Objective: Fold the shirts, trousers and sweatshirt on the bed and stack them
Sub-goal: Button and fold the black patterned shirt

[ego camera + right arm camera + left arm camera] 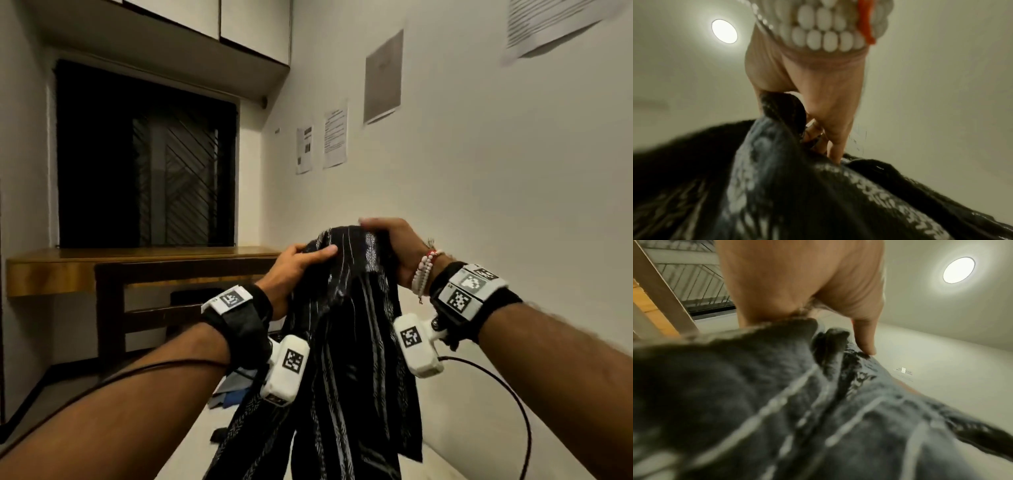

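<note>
A black shirt with white stripes and woven pattern (342, 342) hangs bunched in the air above the bed (191, 442). My left hand (294, 263) grips its top edge from the left, thumb laid across the cloth. My right hand (387, 240) grips the top from the right, a little higher. In the left wrist view the striped cloth (797, 410) fills the lower frame under my left hand (807, 288). The right wrist view shows my right hand (818, 105) with fingers curled into the dark fabric (797, 186).
A wooden desk (102, 263) stands under a dark barred window (147, 161) at the back. Blue and grey clothes (233, 390) lie on the bed behind the shirt. Papers (334, 138) hang on the right wall. A cable (507, 404) trails from my right wrist.
</note>
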